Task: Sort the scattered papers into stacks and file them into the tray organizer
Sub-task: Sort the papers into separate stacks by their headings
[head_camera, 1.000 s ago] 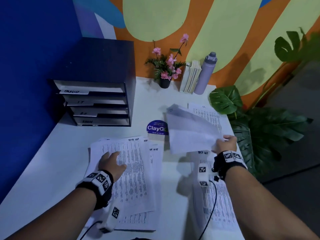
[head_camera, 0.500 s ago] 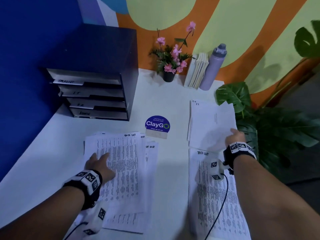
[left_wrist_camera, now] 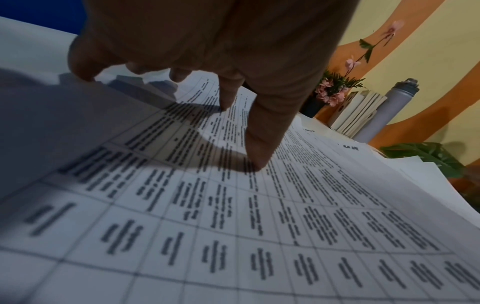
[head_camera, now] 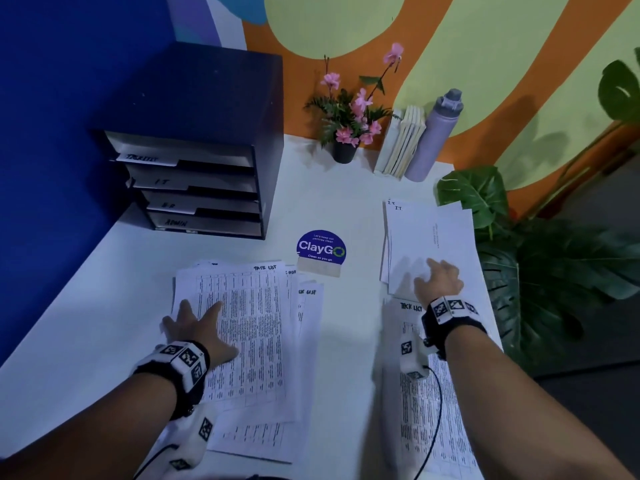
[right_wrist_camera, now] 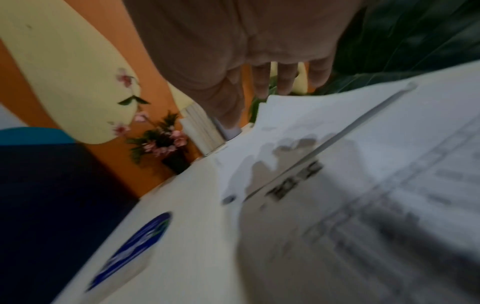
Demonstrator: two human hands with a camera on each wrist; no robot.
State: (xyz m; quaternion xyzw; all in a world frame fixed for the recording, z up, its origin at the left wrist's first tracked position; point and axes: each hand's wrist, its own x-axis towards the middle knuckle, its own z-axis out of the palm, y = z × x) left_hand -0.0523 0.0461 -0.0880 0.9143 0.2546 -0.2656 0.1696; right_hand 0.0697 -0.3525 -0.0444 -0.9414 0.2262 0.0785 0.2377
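Observation:
A fanned pile of printed task-list sheets (head_camera: 249, 327) lies at the table's near left. My left hand (head_camera: 194, 323) rests flat on it, fingers spread, fingertips (left_wrist_camera: 255, 162) pressing the top sheet (left_wrist_camera: 259, 226). At the right, a stack of mostly blank sheets marked "I.T." (head_camera: 429, 237) lies behind another task-list stack (head_camera: 433, 410). My right hand (head_camera: 438, 278) is over the I.T. stack's near edge with straight fingers, holding nothing; the right wrist view shows it (right_wrist_camera: 259, 82) just above the paper (right_wrist_camera: 337, 127). The dark tray organizer (head_camera: 194, 188), with labelled shelves, stands at the back left.
A round blue ClayGo sign (head_camera: 321, 251) stands mid-table between the piles. A pink flower pot (head_camera: 346, 133), leaning books (head_camera: 401, 143) and a grey bottle (head_camera: 436, 133) line the back wall. Big plant leaves (head_camera: 540, 265) crowd the table's right edge.
My right hand swung a lifted sheet over, laid it on the I.T. stack and let go. It now hovers open over that stack. My left hand stayed on the left pile.

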